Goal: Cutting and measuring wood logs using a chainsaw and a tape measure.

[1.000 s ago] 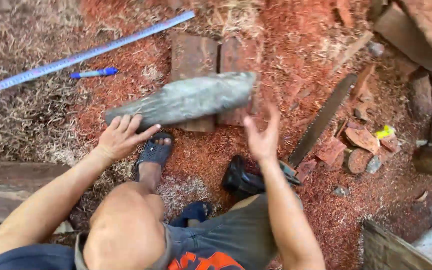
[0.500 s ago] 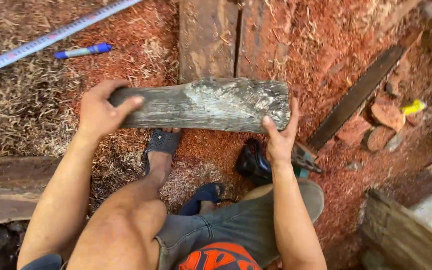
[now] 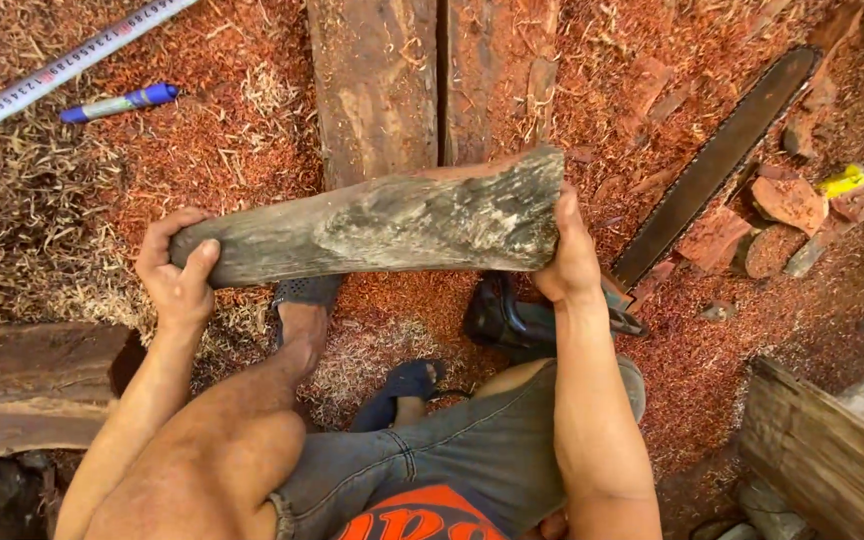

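Planks (image 3: 377, 85) behind held log (image 3: 382, 225); chainsaw bar (image 3: 717, 160) at right.

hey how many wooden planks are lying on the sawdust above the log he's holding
2: a wide plank left of the gap and a narrower plank right of it, side by side. The grey log, held in both hands, hides their near ends, so more may be covered.
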